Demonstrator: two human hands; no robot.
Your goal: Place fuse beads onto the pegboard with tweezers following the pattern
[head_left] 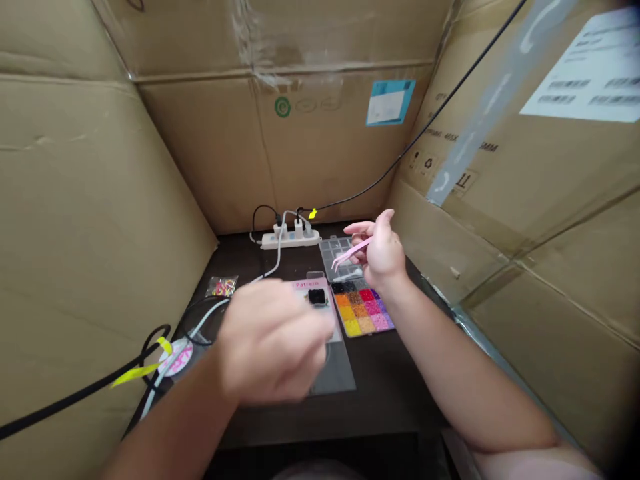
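Note:
My left hand (pixel 277 340), blurred by motion, hovers in front of the pattern sheet (pixel 306 285) with its fingers curled in; anything inside them is hidden. Pink tweezers (pixel 354 252) are held in my right hand (pixel 386 253), their bent tips apart and pointing left with nothing visible between them. Below that hand lies a bead box (pixel 364 312) whose compartments hold small beads in yellow, orange, red, pink, purple and black. Its clear lid (pixel 327 253) is folded back behind it. A small tray of black beads (pixel 317 297) rests on the pattern sheet.
A white power strip (pixel 290 239) with plugs and cables stands at the back of the dark table (pixel 395 393). On the left are a bag of colourful pieces (pixel 221 287), a round pink-and-white item (pixel 176 357) and black cables with yellow tags. Cardboard walls (pixel 320 153) enclose the table.

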